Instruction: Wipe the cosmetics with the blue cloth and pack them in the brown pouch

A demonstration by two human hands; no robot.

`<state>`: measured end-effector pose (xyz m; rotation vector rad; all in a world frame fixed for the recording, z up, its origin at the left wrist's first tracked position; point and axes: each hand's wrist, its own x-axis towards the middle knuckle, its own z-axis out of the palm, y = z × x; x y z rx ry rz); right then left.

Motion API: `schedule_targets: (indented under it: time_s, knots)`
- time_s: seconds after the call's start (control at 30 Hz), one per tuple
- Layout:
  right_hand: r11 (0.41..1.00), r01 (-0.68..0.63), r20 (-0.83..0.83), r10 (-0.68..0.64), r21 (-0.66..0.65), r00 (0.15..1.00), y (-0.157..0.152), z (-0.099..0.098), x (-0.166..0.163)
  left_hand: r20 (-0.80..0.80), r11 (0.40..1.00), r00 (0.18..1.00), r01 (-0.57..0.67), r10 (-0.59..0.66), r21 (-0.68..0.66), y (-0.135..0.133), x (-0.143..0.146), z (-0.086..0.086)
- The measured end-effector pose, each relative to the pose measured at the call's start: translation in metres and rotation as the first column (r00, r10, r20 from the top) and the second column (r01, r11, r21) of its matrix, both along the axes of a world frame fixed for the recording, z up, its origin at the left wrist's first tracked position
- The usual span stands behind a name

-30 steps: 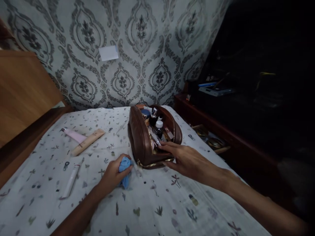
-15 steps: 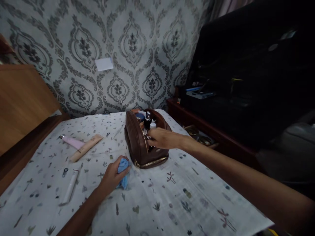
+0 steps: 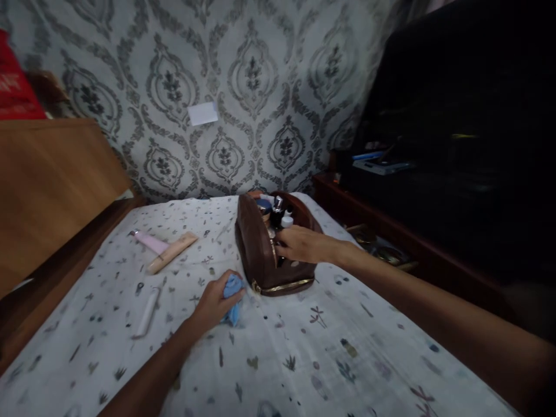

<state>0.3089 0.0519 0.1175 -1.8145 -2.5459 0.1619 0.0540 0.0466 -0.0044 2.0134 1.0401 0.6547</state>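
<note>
A brown cosmetic bag (image 3: 256, 246) with a gold zip stands unzipped on the patterned cloth, with bottles and jars inside. Among them are a dark bottle with a silver top (image 3: 277, 213), a white cap (image 3: 286, 222) and a blue-lidded jar (image 3: 263, 205). My right hand (image 3: 299, 244) reaches into the bag's opening; its fingertips are hidden there, so whatever they touch cannot be made out. Just left of the bag, my left hand (image 3: 217, 298) is closed around a crumpled blue cloth (image 3: 233, 288), resting low over the bedding.
To the left lie a pink tube (image 3: 150, 241), a beige tube (image 3: 172, 253) across its end, and a slim white tube (image 3: 146, 313). A wooden panel (image 3: 56, 179) borders the left side. A dark red ledge (image 3: 391, 269) and a large black screen (image 3: 460, 145) flank the right.
The whole view has shifted, so everything appears farther right, and a red object shows at the upper left. Both hands keep about the same places relative to the bag.
</note>
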Motion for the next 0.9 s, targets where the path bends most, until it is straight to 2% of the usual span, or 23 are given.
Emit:
schedule_targets:
  time_s: [0.1, 0.23, 0.33, 0.4, 0.47, 0.53, 0.63, 0.77, 0.83, 0.9]
  knots:
    - [0.989, 0.071, -0.009, -0.070, 0.130, 0.998, -0.013, -0.010, -0.004, 0.016, 1.000, 1.000, 0.003, -0.003, 0.008, 0.001, -0.001, 0.000]
    - [0.946, 0.086, -0.139, -0.045, 0.311, 0.989, -0.039, -0.021, -0.012, 0.049, 1.000, 0.999, -0.007, 0.006, 0.014, 0.001, -0.003, -0.001]
    - [0.823, 0.126, -0.313, 0.066, 0.554, 0.947, -0.060, -0.029, -0.021, 0.061, 0.998, 0.998, -0.034, 0.031, 0.048, 0.002, -0.005, 0.001]
    - [0.740, 0.144, -0.382, 0.162, 0.657, 0.910, -0.072, -0.037, -0.030, 0.049, 0.994, 0.997, -0.066, 0.061, 0.091, 0.006, -0.010, 0.004]
    - [0.715, 0.132, -0.432, 0.256, 0.687, 0.865, -0.083, -0.048, -0.041, -0.016, 0.971, 0.985, -0.164, 0.169, 0.174, 0.012, -0.018, 0.008]
    - [0.755, 0.089, -0.492, 0.329, 0.650, 0.806, -0.089, -0.061, -0.053, -0.089, 0.917, 0.941, -0.292, 0.326, 0.271, 0.022, -0.030, 0.013]
    - [0.867, 0.014, -0.590, 0.327, 0.498, 0.739, -0.087, -0.084, -0.074, -0.139, 0.824, 0.852, -0.428, 0.505, 0.370, 0.038, -0.056, 0.020]
    - [0.970, -0.070, -0.677, 0.212, 0.231, 0.705, -0.070, -0.107, -0.108, -0.169, 0.702, 0.720, -0.550, 0.673, 0.453, 0.053, -0.098, 0.030]
    - [0.992, -0.083, -0.742, 0.125, 0.094, 0.658, -0.061, -0.116, -0.125, -0.190, 0.647, 0.650, -0.591, 0.736, 0.482, 0.058, -0.116, 0.030]
    - [0.995, -0.087, -0.823, 0.015, -0.042, 0.568, -0.053, -0.124, -0.139, -0.222, 0.623, 0.604, -0.607, 0.765, 0.494, 0.061, -0.128, 0.027]
